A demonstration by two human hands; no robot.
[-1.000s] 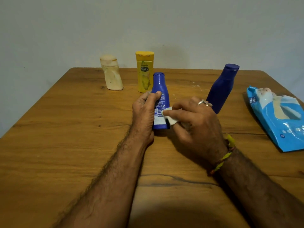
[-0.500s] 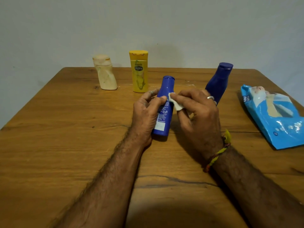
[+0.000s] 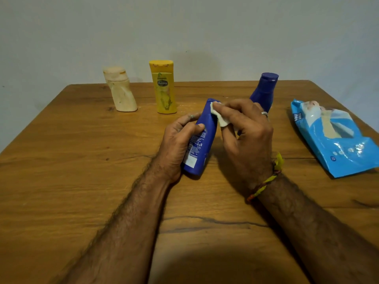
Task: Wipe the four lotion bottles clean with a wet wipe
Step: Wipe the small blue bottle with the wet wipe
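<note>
At worktop [image 3: 61,181] centre, left hand [image 3: 176,144] grips blue bottle [image 3: 202,138], fingers curled round its lower body, bottle tilted with cap end leaning far-right, base touching worktop. Right hand [image 3: 246,132] pinches white wipe [image 3: 220,117] between thumb and fingers, pressing it on the bottle's neck just below the cap. Behind right hand, second blue bottle [image 3: 264,89] stands, partly hidden. Far left, cream bottle [image 3: 121,91] upright; yellow bottle [image 3: 164,87] just right of it, upright, apart. Right side, blue wipe pack [image 3: 336,140] lies flat, flap open. Yellow thread band [image 3: 266,181] on right wrist, ring [image 3: 264,113] on a right finger.
</note>
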